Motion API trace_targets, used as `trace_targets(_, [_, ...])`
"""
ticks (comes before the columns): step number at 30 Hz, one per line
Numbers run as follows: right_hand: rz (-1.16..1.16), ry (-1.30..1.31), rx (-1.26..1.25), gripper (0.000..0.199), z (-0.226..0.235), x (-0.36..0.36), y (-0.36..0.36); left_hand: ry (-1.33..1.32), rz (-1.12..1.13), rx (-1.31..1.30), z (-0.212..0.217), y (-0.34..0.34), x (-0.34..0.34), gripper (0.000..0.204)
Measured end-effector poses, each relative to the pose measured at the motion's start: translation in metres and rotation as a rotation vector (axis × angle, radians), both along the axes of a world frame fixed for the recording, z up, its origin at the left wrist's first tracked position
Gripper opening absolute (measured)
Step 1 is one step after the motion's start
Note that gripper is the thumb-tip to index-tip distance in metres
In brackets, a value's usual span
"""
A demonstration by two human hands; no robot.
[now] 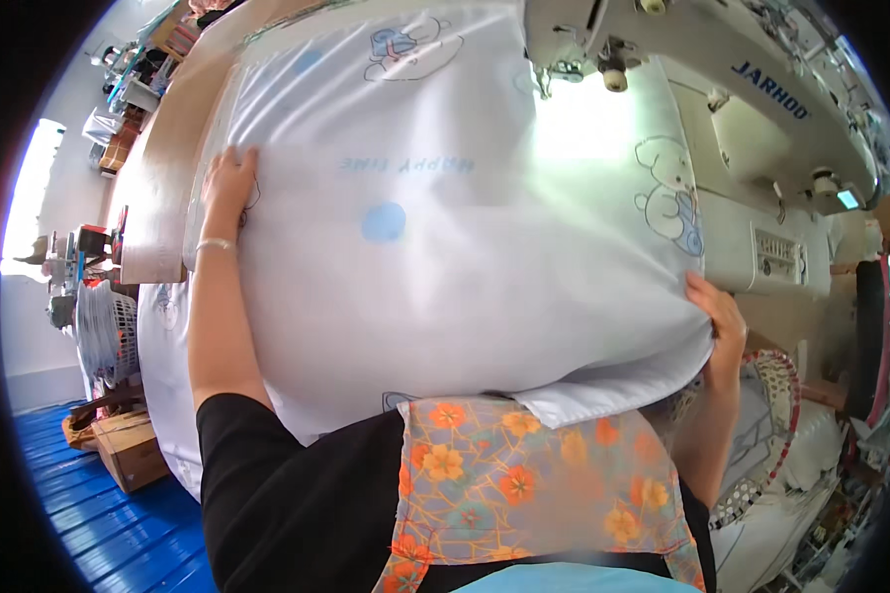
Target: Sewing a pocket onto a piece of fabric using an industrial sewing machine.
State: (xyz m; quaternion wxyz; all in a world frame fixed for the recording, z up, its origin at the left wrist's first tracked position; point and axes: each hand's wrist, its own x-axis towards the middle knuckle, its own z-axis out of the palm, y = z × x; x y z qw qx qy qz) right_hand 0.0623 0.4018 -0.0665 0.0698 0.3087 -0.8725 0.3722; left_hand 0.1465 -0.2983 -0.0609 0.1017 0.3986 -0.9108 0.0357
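Observation:
A large white printed fabric (465,306) with cartoon animals and blue dots spreads over the sewing table and drapes toward my apron. My left hand (229,186) lies flat on its left edge, fingers stretched forward and a thin bracelet on the wrist. At the right edge, my right hand (722,318) grips the fabric's border, and a fold of cloth hangs between it and my lap. A white sewing machine (682,59) reaches over the far right part of the cloth. Its lamp lights a bright patch there. The needle area (544,81) is above the fabric, too small to make out.
A wooden table board (173,188) borders the cloth on the left. Beyond it are a white plastic basket (124,326) and a cardboard box (133,450) on the blue floor (119,539). Right of my arm sits a pile of cloth with red trim (786,395).

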Motion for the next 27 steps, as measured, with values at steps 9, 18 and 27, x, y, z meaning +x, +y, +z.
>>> trace_targets(9, [-0.047, -0.023, -0.084, 0.025, -0.015, -0.002, 0.004, 0.249, -0.070, 0.442, 0.008, -0.029, 0.033, 0.059])
trace_targets(18, [-0.105, -0.040, -0.167, 0.025, -0.017, -0.010, -0.003, 0.398, -0.118, 0.470, -0.004, -0.039, 0.004, 0.051])
trace_targets(27, [-0.142, -0.062, -0.109, 0.026, -0.007, -0.013, -0.004, 0.443, -0.132, 0.549, -0.004, -0.051, 0.006, 0.057])
